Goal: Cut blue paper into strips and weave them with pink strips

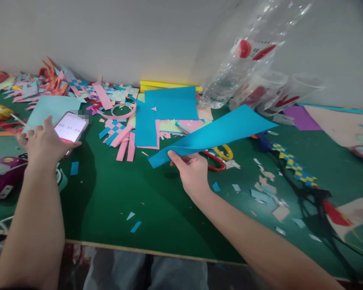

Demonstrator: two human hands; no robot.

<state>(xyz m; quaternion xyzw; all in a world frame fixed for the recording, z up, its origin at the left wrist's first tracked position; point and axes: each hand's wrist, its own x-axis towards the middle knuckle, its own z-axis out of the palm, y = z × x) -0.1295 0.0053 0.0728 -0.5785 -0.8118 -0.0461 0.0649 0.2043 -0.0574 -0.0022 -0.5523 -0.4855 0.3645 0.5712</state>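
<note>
A blue sheet of paper (218,131) is pinched between the thumb and fingers of my right hand (193,171), tilted above the table and bent along its length. My left hand (45,141) has its fingers spread at a phone (71,128) with a running-time display. The thumb lies over the phone's lower part; I cannot tell whether it touches the screen. Under the phone and hand is a light blue sheet (51,105). Scissors with red and yellow handles (214,161) lie just behind my right hand, partly hidden by the blue paper.
More blue paper (171,102) lies by the wall beside pink strips (127,151) and a tape roll (122,109). A plastic bottle (230,72) leans near clear cups (286,92). Paper scraps (268,187) dot the right side. A purple power strip (7,177) sits left.
</note>
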